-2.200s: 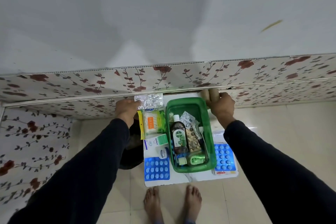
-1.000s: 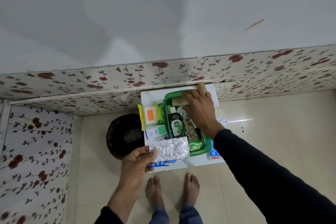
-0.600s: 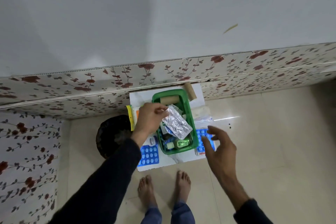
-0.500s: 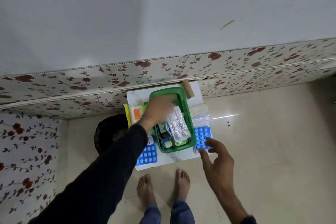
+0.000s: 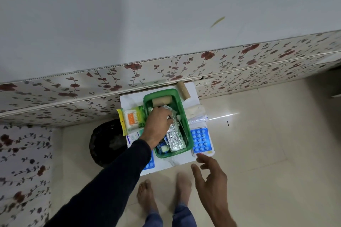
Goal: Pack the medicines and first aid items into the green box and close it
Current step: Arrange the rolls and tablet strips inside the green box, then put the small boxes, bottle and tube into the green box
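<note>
The green box stands open on a small white board. My left hand reaches into it, fingers curled on the far end of a silver blister strip that lies inside. A brown bandage roll rests at the box's far end, and small bottles show at its near end. My right hand hovers open with nothing in it, just short of the board's near right corner. Its fingertips are close to a blue blister pack lying right of the box.
Outside the box lie a second brown roll, white gauze, a cotton swab pack, a white carton and another blue blister pack. A black bin stands to the left. My bare feet are below.
My left hand picked up the silver blister strip and carried it down into the green box. My right hand dropped a brown roll in the box, then drew back toward the right blue pack.
</note>
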